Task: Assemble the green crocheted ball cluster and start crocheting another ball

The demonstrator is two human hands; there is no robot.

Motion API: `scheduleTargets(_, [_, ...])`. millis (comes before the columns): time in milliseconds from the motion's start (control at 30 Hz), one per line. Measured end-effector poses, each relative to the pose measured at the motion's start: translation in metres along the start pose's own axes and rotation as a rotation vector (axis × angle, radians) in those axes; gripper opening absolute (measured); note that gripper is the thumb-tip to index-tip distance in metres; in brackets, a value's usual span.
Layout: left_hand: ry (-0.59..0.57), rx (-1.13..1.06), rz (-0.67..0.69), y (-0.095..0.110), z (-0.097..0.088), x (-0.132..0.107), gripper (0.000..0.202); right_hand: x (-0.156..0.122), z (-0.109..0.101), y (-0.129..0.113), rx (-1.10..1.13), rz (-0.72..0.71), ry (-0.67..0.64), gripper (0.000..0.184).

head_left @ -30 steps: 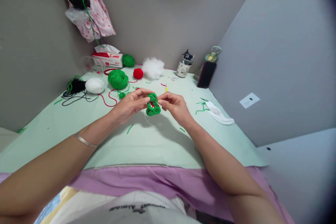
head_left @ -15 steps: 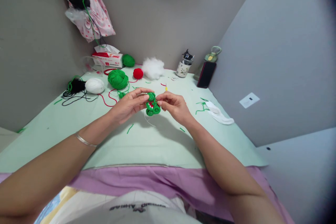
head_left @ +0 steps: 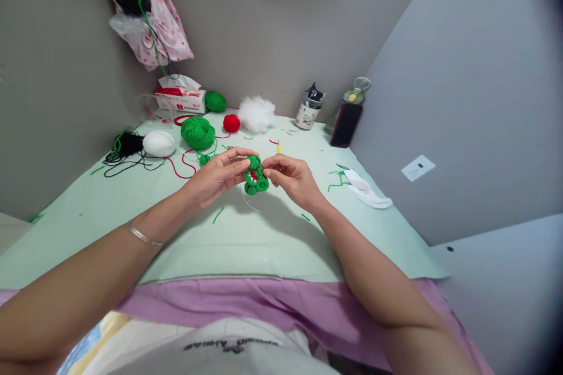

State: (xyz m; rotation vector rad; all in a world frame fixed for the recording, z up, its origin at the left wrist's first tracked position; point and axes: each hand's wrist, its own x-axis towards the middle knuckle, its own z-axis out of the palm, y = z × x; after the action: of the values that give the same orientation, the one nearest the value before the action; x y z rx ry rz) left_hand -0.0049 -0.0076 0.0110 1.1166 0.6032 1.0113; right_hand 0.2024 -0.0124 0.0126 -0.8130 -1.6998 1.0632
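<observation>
Above the middle of the table, a small green crocheted piece (head_left: 256,183) with red and white in its centre is held between both hands. My left hand (head_left: 220,174) grips its upper left side with thumb and fingers. The fingertips of my right hand (head_left: 291,177) pinch at its right edge; whether they hold a tool or yarn there is hidden. A thin white thread (head_left: 248,202) hangs below the piece. Just beyond my right hand, a yellow-handled tool (head_left: 278,148) shows only in part.
Behind my hands are a green yarn ball (head_left: 197,132), white yarn ball (head_left: 159,143), red yarn ball (head_left: 231,123), white stuffing (head_left: 257,115) and tissue box (head_left: 185,99). At the right stand a jar (head_left: 307,114), a phone (head_left: 346,125) and a bottle (head_left: 357,91); white cloth (head_left: 368,190) lies nearer.
</observation>
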Motion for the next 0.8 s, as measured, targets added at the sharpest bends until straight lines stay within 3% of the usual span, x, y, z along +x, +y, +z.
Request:
scheduleTargets(133, [-0.005, -0.002, 0.006, 0.000, -0.001, 0.001, 0.025, 0.000, -0.003, -0.003, -0.065, -0.073, -0.009, 0.013])
scheduleTargets(367, [0.017, 0.005, 0.009, 0.003, 0.000, 0.000, 0.027, 0.000, -0.010, -0.007, -0.186, -0.044, -0.036, 0.019])
scheduleTargets(800, [-0.004, 0.061, 0.000, -0.003, -0.002, 0.000, 0.029, 0.002, 0.002, -0.001, -0.004, 0.101, 0.053, 0.017])
